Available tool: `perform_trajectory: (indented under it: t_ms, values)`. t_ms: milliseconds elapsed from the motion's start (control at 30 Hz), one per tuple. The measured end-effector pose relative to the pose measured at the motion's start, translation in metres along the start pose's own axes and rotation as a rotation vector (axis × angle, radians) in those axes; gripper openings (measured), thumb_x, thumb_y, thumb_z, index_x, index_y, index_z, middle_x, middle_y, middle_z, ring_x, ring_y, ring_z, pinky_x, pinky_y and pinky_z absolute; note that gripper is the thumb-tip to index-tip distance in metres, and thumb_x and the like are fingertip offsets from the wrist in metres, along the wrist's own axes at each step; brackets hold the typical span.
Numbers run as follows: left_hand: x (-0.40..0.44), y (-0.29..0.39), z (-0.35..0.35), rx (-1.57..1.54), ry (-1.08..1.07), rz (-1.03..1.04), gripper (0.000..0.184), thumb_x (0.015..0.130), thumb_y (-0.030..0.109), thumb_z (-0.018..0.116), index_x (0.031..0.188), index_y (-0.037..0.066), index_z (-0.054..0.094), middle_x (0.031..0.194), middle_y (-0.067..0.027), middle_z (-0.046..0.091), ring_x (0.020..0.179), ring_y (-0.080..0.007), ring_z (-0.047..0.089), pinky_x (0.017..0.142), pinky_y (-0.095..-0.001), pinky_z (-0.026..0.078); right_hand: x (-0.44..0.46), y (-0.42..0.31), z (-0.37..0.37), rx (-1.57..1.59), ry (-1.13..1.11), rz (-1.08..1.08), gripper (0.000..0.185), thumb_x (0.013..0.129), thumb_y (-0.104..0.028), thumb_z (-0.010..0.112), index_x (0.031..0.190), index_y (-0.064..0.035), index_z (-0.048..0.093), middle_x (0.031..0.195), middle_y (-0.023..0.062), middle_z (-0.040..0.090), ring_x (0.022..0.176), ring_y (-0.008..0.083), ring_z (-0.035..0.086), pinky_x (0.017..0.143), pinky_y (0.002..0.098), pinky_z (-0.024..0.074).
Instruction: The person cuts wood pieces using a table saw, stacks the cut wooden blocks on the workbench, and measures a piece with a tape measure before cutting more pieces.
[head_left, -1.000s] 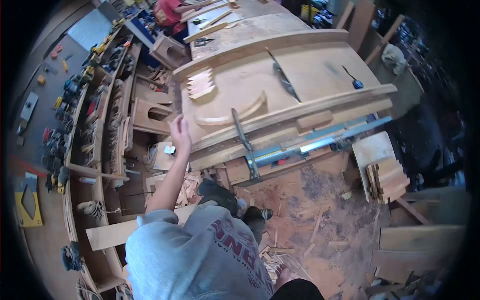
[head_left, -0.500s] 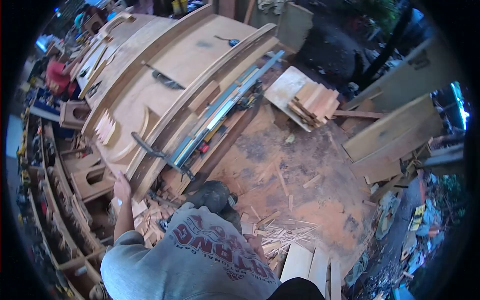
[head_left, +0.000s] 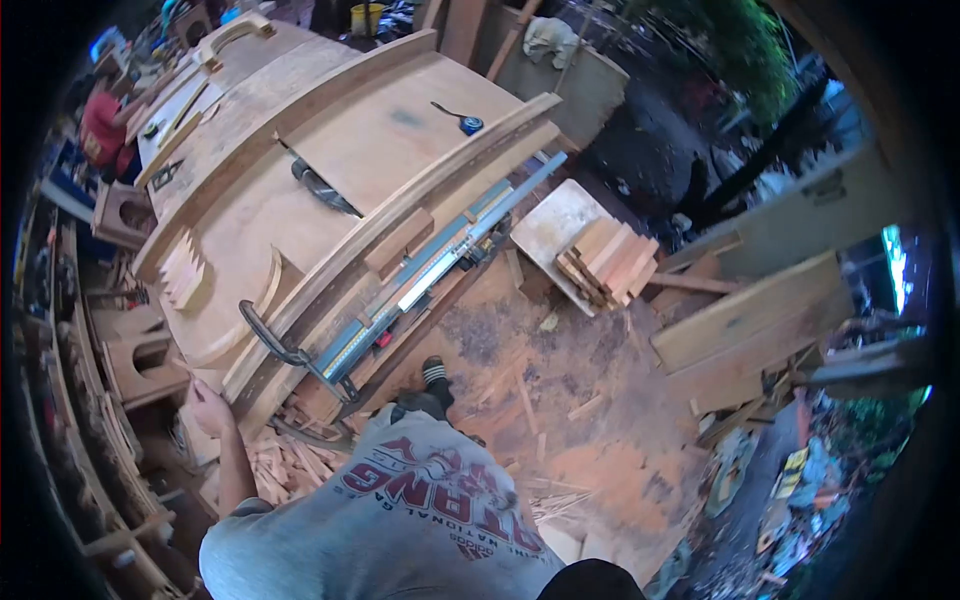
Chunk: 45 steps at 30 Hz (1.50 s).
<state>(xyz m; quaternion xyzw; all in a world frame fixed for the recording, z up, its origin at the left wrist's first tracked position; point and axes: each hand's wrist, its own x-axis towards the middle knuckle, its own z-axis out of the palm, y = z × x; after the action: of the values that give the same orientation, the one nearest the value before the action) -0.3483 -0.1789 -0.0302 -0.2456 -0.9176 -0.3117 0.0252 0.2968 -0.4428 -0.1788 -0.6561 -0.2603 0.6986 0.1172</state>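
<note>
The left hand [head_left: 208, 408] is located at the lower-left end of the near rail [head_left: 455, 175]. Its fingers are bent and partly overlap in view; whether they grip the rail, or only rest close to its end, cannot be determined. The right hand is out of sight, and its state cannot be told. The sweatshirt [head_left: 375, 510] fills the lower frame and covers part of the floor [head_left: 600, 430].

The near rail lies along the near edge of a broad panel [head_left: 400, 160]. Its long axis runs diagonally: one end at the left hand, the other pointing to the upper right, past the tape measure [head_left: 470, 124]. Lens distortion makes its true curvature hard to judge.

A dark clamp [head_left: 275, 343] crosses the rail near its lower-left end, hiding a short section. The clamp's lower end is difficult to separate from the metal bar [head_left: 430, 275] beside it. The dark lens border cuts off the shelving [head_left: 95, 400] at left.
</note>
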Motion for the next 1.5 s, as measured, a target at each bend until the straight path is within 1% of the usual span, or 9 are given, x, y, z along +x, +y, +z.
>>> perform_trajectory:
  t_ms: [233,433,567,667,733,867,1067,1267,1500]
  values:
    - [-0.001,-0.013,0.021,-0.085,0.093,-0.003,0.044,0.108,0.043,0.057,0.134,0.012,0.074,0.123,-0.0182,0.077,0.111,-0.0358,0.074,0.094,-0.0436,0.055,0.061,-0.186,-0.128,0.002,-0.023,-0.039,0.034,0.109,-0.028,0.057,0.127,-0.005,0.074,0.112,0.0082,0.078,0.097,0.0205,0.074,0.085,0.0364,0.0591]
    - [-0.004,0.008,0.007,-0.042,0.0,-0.161,0.044,0.108,0.038,0.058,0.133,0.005,0.072,0.117,-0.0179,0.079,0.109,-0.0307,0.075,0.095,-0.0411,0.055,0.142,-0.388,-0.166,-0.819,0.441,-0.729,0.041,0.101,-0.038,0.063,0.122,-0.0056,0.076,0.12,0.0196,0.076,0.117,0.0354,0.073,0.099,0.0437,0.056]
    - [0.015,-0.038,-0.002,0.074,0.09,0.345,0.046,0.109,0.027,0.059,0.142,-0.005,0.064,0.143,-0.0241,0.066,0.127,-0.0329,0.064,0.112,-0.0405,0.046,0.205,-0.443,-0.203,-0.593,0.337,-0.651,0.035,0.098,-0.032,0.067,0.123,-0.0115,0.078,0.121,0.0178,0.077,0.117,0.0345,0.072,0.102,0.0405,0.055]
    - [-0.047,-0.036,-0.032,-0.09,0.269,-0.06,0.044,0.111,0.027,0.057,0.145,0.0,0.063,0.148,-0.0201,0.064,0.134,-0.0326,0.062,0.115,-0.0412,0.045,0.268,-0.43,-0.27,-0.654,0.522,-0.473,0.038,0.093,-0.034,0.068,0.124,-0.0126,0.078,0.12,0.0178,0.077,0.116,0.0344,0.073,0.102,0.0415,0.0553]
    - [-0.105,-0.061,-0.033,-0.344,0.42,-0.216,0.035,0.11,0.028,0.058,0.132,0.004,0.073,0.128,-0.0164,0.076,0.107,-0.0327,0.075,0.09,-0.0429,0.058,0.312,-0.379,-0.322,-0.543,0.631,-0.397,0.038,0.092,-0.034,0.067,0.121,-0.0132,0.079,0.118,0.018,0.078,0.115,0.0354,0.073,0.102,0.0425,0.0554]
    - [-0.254,-0.018,0.016,0.008,-0.098,-0.521,0.034,0.11,0.027,0.058,0.129,0.004,0.073,0.125,-0.0166,0.076,0.104,-0.0322,0.075,0.088,-0.0428,0.058,0.287,-0.316,-0.409,-0.204,1.008,-0.061,0.039,0.085,-0.035,0.068,0.113,-0.0114,0.081,0.116,0.0248,0.076,0.116,0.0385,0.072,0.105,0.0463,0.0538]
    - [-0.34,0.138,0.08,0.217,-0.92,-0.276,0.033,0.109,0.027,0.059,0.126,0.003,0.074,0.121,-0.0169,0.077,0.1,-0.0313,0.075,0.085,-0.0426,0.058,0.271,-0.238,-0.498,0.081,1.396,0.264,0.052,0.079,-0.035,0.076,0.123,-0.0072,0.071,0.113,0.0241,0.077,0.113,0.0431,0.073,0.1,0.0497,0.0567]
    - [-0.33,0.244,0.107,0.302,-1.162,-0.067,0.032,0.109,0.026,0.059,0.122,0.002,0.075,0.118,-0.0172,0.077,0.095,-0.0304,0.075,0.081,-0.0424,0.058,0.291,-0.215,-0.529,-0.191,1.181,0.436,0.064,0.085,-0.044,0.077,0.134,-0.0063,0.062,0.116,0.0214,0.077,0.111,0.043,0.074,0.097,0.0505,0.0567]
    - [-0.312,0.287,0.126,0.398,-1.3,0.118,0.031,0.109,0.025,0.059,0.118,0.001,0.076,0.113,-0.0175,0.078,0.09,-0.0294,0.075,0.077,-0.0421,0.057,0.27,-0.24,-0.524,-0.195,1.239,0.352,0.053,0.091,-0.053,0.072,0.11,-0.0033,0.073,0.103,0.0208,0.078,0.101,0.0418,0.076,0.09,0.0482,0.0589]
